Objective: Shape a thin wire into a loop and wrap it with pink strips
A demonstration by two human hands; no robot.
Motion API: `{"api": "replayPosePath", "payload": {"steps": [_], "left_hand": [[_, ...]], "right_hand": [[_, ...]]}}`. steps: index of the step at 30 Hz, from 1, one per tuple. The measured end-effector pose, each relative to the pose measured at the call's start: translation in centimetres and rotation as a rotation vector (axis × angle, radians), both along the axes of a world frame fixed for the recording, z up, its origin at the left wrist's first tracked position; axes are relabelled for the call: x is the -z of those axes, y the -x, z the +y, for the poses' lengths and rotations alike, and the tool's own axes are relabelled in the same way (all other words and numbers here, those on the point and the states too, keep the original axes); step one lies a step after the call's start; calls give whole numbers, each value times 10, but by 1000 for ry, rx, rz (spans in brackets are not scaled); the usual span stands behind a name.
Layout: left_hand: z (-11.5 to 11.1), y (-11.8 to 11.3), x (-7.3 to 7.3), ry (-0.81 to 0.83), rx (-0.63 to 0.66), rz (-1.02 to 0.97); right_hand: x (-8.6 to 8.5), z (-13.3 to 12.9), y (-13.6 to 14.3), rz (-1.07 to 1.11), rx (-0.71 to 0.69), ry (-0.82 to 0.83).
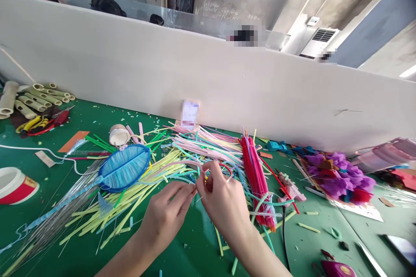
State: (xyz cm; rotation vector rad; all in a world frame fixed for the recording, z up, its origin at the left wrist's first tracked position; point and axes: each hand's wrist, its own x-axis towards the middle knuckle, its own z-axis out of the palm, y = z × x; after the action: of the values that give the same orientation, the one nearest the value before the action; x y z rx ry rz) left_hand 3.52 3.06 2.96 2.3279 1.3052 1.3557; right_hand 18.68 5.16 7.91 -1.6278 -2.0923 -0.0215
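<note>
My left hand [169, 210] and my right hand [224, 192] meet over the middle of the green table, fingertips pinched close together. A pale pink fuzzy strip [185, 162] arcs in from the left and runs into the fingers of my right hand. Whatever my left fingertips pinch is too small and covered to make out. A thin pale end shows just below the fingertips. Beneath and behind the hands lie loose yellow-green strips [130, 201], pink strips [208, 145] and teal strips. A blue leaf-shaped fan [125, 169] with a wrapped handle rests left of my hands.
Right of my hands lies a bundle of red and pink strips [255, 177], with a pink glue gun [290, 188] beyond. Purple flowers [341, 177], bamboo pieces [39, 97], pliers [35, 124] and a paper cup [16, 186] surround the work. A white partition [130, 65] stands behind.
</note>
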Motion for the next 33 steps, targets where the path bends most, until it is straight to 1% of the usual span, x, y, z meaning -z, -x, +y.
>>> {"api": "replayPosePath", "payload": {"steps": [2, 4, 8, 11, 17, 21, 24, 28, 31, 33], "left_hand": [[1, -2, -6, 55, 13, -68], [2, -2, -9, 83, 26, -105], [2, -1, -7, 134, 35, -131], [2, -2, -5, 216, 46, -188], [2, -1, -8, 469, 81, -324], [2, -1, -7, 639, 127, -416], [3, 1, -4, 715, 127, -513], [6, 6, -1, 785, 130, -608], [9, 10, -3, 827, 136, -620], [10, 12, -7, 852, 104, -623]], "right_hand": [[2, -4, 3, -83, 28, -76], [3, -7, 6, -175, 53, -145], [6, -8, 8, -334, 109, -201], [7, -8, 6, -382, 63, -205], [2, -8, 0, -371, -43, -167], [-1, -12, 2, -382, -13, -156], [0, -17, 5, -322, -4, -117], [6, -24, 4, -179, -50, -106], [12, -27, -2, -74, -53, -154], [16, -29, -6, -51, -116, -209]]}}
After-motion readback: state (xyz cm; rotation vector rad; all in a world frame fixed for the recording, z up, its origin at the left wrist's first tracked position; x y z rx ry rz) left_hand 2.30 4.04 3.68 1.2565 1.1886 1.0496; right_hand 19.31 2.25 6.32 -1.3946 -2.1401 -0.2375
